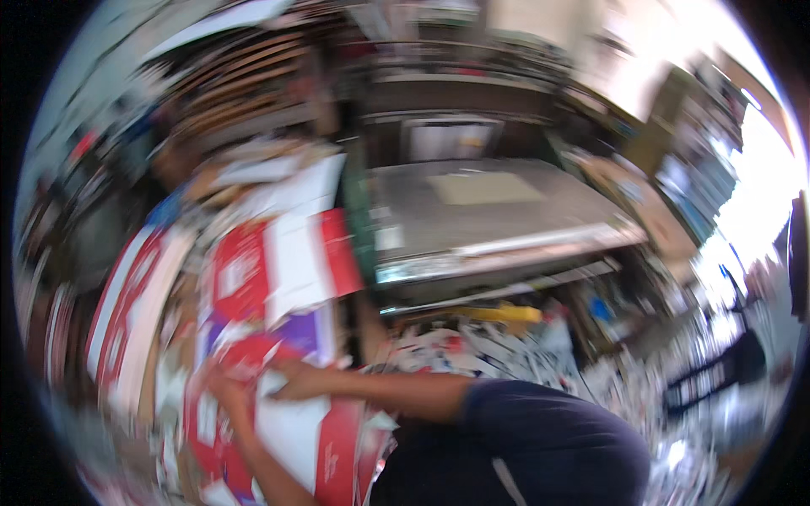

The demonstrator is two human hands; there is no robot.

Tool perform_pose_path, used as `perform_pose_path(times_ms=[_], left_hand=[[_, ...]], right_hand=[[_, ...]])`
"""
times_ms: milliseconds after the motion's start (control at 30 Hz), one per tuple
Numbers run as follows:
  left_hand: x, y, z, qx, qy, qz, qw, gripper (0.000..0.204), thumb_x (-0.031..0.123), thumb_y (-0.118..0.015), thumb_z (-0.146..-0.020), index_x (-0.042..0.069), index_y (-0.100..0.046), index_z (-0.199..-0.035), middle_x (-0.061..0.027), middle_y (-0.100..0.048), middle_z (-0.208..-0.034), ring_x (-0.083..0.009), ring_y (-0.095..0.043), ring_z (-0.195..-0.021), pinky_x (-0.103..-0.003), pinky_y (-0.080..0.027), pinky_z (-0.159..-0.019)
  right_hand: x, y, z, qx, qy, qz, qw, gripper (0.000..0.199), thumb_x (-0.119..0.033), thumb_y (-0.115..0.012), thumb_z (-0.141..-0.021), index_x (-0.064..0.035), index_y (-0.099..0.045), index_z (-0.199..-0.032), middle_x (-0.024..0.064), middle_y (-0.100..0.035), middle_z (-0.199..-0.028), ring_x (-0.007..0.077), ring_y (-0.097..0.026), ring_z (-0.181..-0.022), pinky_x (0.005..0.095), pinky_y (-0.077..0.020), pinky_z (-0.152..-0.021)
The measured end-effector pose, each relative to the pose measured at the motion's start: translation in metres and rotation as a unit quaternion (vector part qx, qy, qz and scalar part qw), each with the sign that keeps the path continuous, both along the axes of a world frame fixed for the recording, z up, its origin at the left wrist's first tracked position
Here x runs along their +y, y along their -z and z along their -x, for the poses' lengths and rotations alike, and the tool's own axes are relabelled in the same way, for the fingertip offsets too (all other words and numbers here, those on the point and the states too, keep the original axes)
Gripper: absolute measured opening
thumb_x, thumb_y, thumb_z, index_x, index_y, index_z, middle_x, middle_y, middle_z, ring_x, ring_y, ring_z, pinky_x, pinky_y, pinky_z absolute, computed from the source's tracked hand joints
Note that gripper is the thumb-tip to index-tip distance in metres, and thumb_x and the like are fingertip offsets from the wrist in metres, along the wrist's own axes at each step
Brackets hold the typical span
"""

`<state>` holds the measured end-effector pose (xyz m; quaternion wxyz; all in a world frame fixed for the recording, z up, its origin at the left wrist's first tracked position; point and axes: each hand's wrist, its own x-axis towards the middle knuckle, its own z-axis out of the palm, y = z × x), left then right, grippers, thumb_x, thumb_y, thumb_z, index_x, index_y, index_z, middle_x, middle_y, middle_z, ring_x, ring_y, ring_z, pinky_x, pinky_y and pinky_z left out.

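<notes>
Both of my hands are at the lower left, over a pile of red, white and purple printed card sheets (240, 274). My left hand (224, 388) and my right hand (295, 379) are close together on a red and white printed card sheet (249, 352), their fingers apparently closed on it. Motion blur smears the fingertips. Under and beside my forearms lies more red and white card (337, 451), which my arms partly cover.
A machine with a flat grey bed (405, 198) stands ahead, a beige sheet (485, 188) on it. Paper scraps (439, 346) and a yellow object (510, 314) lie below. Another stack of printed card (126, 312) is at left; stacked boards (236, 80) rise behind.
</notes>
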<state>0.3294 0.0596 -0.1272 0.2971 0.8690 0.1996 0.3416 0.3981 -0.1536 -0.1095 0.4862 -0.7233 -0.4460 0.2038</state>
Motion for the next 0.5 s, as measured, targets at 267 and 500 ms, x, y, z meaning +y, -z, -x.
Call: perform_pose_path(times_ms=[267, 500], left_hand=[[0.023, -0.023, 0.004, -0.035, 0.035, 0.051, 0.997, 0.048, 0.041, -0.046, -0.107, -0.004, -0.061, -0.103, -0.0184, -0.062, -0.088, -0.0334, -0.057, -0.085, -0.045, -0.044, -0.083], [0.031, -0.009, -0.006, 0.041, 0.054, 0.004, 0.998, 0.053, 0.041, -0.047, -0.107, -0.009, -0.056, -0.091, -0.0232, -0.060, -0.082, -0.0364, -0.056, -0.074, -0.047, -0.044, -0.072]], right_hand=[[-0.005, -0.049, -0.015, 0.007, -0.056, 0.158, 0.986, 0.058, -0.046, -0.076, -0.072, 0.0067, -0.073, -0.096, 0.0262, -0.073, -0.095, 0.0387, -0.072, -0.090, 0.0463, -0.0556, -0.078], [-0.021, -0.053, -0.003, -0.092, -0.041, 0.143, 0.985, 0.054, -0.046, -0.077, -0.072, 0.0031, -0.076, -0.094, 0.0235, -0.074, -0.092, 0.0414, -0.071, -0.091, 0.0478, -0.0556, -0.080]])
